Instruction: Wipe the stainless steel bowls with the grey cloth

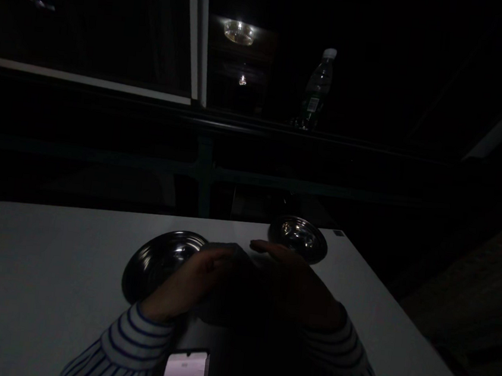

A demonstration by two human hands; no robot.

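Taking the space between the hands as the centre of the clock, a dark thing (pixel 229 290) sits right there, over the white table (pixel 58 269); shadow swallows most of it, and I cannot tell what it is. The left hand (pixel 192 274) is at its 9 o'clock side, with the fingers bent in towards 3 o'clock across its upper edge; whether they pinch it or only rest against it I cannot tell. The right hand (pixel 297 279) is at 3 o'clock, 1 finger stretched out towards 10 o'clock; its other fingers are lost in the dark, so I cannot tell if they are spread or pressed together. Both wrists come out of striped sleeves (pixel 120 342). There are 2 shiny metal bowls on the table: the left bowl (pixel 148 267) at 9 o'clock, partly hidden behind the left hand, and the right bowl (pixel 298 235) between 1 and 2 o'clock, near the far edge, just beyond the right hand. A phone (pixel 184 375) with a lit, pinkish screen lies at 7 o'clock, beside the left sleeve. Well beyond the table, a clear bottle (pixel 318 93) with a white cap stands upright between 12 and 1 o'clock, and a pale window frame (pixel 197 39) rises at 11 o'clock.
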